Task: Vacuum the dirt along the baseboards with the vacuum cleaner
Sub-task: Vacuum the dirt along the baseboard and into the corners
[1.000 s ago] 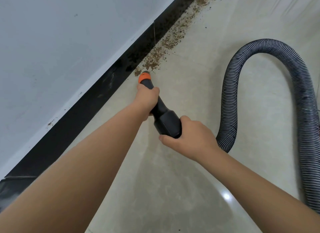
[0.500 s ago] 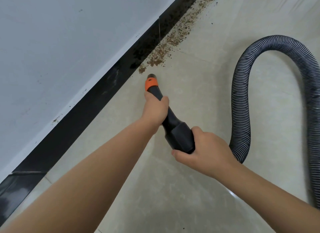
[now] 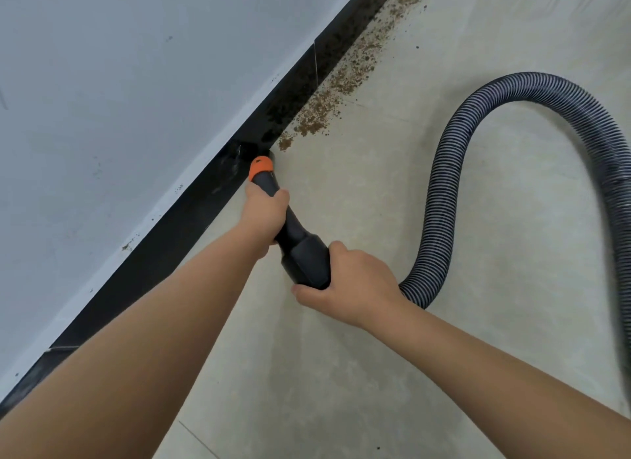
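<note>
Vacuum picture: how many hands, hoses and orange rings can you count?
Hands: 2, the left hand and the right hand, both holding the black nozzle
Hoses: 1, the grey ribbed hose
Orange rings: 1, the orange ring at the nozzle's end
Total: 4

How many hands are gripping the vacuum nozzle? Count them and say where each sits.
2. The left hand grips the nozzle just behind its orange tip; the right hand holds the wider rear end by the hose.
</note>
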`<action>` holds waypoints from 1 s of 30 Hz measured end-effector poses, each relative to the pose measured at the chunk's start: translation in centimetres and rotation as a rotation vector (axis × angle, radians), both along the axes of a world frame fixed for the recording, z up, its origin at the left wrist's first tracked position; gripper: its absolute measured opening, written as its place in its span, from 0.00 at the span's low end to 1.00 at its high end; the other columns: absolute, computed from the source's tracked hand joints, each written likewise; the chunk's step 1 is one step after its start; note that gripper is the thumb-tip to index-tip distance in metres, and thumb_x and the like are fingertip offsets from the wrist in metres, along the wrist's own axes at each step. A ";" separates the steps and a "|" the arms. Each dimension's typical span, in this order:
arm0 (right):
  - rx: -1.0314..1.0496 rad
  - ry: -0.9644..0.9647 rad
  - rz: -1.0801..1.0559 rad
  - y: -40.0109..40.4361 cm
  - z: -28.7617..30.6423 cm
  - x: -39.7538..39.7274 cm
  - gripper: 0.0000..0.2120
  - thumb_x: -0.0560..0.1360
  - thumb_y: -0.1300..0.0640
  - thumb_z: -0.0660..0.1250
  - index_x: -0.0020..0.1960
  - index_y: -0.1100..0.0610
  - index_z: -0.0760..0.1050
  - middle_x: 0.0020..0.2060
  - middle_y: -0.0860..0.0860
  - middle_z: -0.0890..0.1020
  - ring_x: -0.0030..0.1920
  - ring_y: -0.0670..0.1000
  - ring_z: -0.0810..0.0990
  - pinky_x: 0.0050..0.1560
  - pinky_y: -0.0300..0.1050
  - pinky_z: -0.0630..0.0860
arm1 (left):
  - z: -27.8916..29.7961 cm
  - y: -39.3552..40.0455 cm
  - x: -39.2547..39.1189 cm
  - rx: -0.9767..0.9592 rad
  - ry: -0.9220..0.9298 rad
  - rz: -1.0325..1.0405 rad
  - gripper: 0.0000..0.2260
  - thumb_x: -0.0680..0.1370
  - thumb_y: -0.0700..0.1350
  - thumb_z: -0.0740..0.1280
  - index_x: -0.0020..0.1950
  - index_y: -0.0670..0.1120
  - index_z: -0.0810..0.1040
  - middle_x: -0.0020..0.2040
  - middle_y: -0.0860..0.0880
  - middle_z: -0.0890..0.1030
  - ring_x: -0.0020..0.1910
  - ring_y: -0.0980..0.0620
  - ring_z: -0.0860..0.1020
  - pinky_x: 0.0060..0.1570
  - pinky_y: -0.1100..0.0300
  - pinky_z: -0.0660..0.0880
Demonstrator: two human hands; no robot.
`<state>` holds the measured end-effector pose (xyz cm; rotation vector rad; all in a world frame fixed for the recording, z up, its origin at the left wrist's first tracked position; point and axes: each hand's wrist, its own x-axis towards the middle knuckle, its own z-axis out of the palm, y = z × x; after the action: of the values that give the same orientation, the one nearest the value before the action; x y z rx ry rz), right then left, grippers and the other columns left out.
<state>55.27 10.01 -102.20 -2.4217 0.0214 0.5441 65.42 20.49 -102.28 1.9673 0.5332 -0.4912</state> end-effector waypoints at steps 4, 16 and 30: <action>-0.026 -0.007 -0.033 -1.2 -0.5 1.1 0.21 0.70 0.39 0.64 0.47 0.55 0.63 0.34 0.45 0.68 0.39 0.51 0.74 0.29 0.40 0.63 | 0.1 -1.5 1.1 0.021 0.001 -0.039 0.24 0.82 0.47 0.55 0.75 0.44 0.50 0.59 0.43 0.69 0.48 0.47 0.70 0.41 0.55 0.70; -0.040 -0.042 -0.055 -3.0 -1.6 4.0 0.21 0.71 0.40 0.64 0.47 0.55 0.62 0.33 0.45 0.68 0.38 0.51 0.73 0.34 0.43 0.65 | -0.2 -3.8 4.2 0.014 0.008 -0.089 0.25 0.82 0.48 0.55 0.75 0.44 0.49 0.61 0.43 0.69 0.48 0.47 0.70 0.44 0.55 0.71; -0.071 -0.112 -0.046 -3.8 -1.9 4.6 0.20 0.71 0.41 0.64 0.47 0.55 0.62 0.32 0.45 0.66 0.38 0.51 0.72 0.39 0.43 0.65 | -0.5 -4.9 5.1 0.034 0.038 -0.010 0.23 0.82 0.49 0.55 0.74 0.45 0.52 0.65 0.42 0.67 0.52 0.45 0.69 0.46 0.52 0.72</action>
<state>59.82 6.25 -104.10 -2.5110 0.0491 0.3920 70.56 15.60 -102.77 1.9975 0.5589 -0.5304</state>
